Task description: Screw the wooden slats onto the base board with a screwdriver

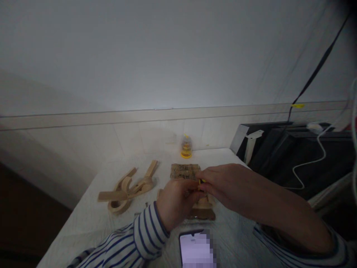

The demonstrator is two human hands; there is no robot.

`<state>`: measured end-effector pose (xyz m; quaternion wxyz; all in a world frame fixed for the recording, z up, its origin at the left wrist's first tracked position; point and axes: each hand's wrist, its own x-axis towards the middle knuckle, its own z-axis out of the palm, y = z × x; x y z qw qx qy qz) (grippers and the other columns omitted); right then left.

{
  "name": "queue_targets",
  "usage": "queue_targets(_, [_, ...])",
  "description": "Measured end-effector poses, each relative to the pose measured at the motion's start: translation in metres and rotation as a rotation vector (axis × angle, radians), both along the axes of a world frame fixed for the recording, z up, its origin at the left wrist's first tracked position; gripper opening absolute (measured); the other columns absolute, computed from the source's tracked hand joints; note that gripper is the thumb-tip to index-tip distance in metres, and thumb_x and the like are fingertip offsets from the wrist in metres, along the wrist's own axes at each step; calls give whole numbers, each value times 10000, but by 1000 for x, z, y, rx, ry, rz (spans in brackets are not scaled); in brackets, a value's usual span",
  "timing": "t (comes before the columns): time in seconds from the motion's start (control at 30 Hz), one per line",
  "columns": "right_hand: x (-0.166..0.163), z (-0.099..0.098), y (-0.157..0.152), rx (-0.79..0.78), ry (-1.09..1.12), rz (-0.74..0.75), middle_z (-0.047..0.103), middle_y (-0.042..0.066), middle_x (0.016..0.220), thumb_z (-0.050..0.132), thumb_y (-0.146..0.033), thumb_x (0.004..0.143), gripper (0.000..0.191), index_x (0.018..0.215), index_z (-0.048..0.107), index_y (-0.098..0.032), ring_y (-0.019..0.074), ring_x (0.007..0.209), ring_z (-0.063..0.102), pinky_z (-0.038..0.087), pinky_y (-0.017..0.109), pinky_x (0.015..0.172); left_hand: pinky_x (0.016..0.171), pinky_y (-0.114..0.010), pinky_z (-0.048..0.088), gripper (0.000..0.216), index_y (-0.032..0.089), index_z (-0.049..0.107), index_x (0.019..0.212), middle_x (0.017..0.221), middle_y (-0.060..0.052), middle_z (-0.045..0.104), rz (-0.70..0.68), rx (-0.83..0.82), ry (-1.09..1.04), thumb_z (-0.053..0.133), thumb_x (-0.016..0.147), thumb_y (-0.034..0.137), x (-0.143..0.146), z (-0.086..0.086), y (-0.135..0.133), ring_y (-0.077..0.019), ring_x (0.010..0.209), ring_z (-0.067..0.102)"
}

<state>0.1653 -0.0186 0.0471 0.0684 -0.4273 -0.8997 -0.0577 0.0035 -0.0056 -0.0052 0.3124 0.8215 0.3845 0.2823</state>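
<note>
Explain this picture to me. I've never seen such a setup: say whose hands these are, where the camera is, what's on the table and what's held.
There is no machine: a person works with bare hands, and the one camera sits on their head, looking forward and down. The left hand, in a striped sleeve, and the right hand meet over a white table. The right hand pinches a small yellow part; whether the left grips it too is hidden. On the table lie wooden pieces, a flat wooden sheet, a yellow jar and a lit phone.
</note>
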Motion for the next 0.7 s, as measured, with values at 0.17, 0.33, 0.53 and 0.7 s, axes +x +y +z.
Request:
queue_targets(0.17, [1, -3, 2, 5, -20, 1, 608, -3, 692, 486, -170, 800, 87, 752, 550, -203, 154, 617, 566, 338, 275, 524, 640, -209, 416, 146, 190, 654, 867, 798, 2, 671, -58, -17, -39, 521, 809, 171, -1, 0, 1, -137, 736, 601])
queue_targets(0.33, [1, -7, 3, 40, -52, 7, 608, 1, 678, 476, -189, 807, 97, 747, 552, -195, 150, 597, 561, 314, 275, 495, 629, -212, 412, 144, 188, 647, 873, 786, 3, 663, -68, -2, -21, 516, 815, 184, -2, 2, 1, -141, 733, 593])
queue_targets(0.53, [0, -7, 1, 78, -82, -6, 598, 4, 645, 472, -191, 810, 111, 726, 544, -188, 142, 567, 543, 287, 272, 480, 628, -199, 400, 132, 175, 633, 854, 771, 8, 653, -108, -4, -34, 505, 822, 161, -3, 3, 2, -126, 724, 588])
queue_targets(0.7, [-2, -7, -1, 134, -112, -39, 585, 4, 636, 500, -188, 791, 102, 694, 532, -189, 138, 499, 498, 226, 281, 440, 617, -198, 400, 143, 179, 636, 826, 768, 11, 660, -94, -24, -35, 494, 820, 160, -2, 3, 1, -124, 709, 588])
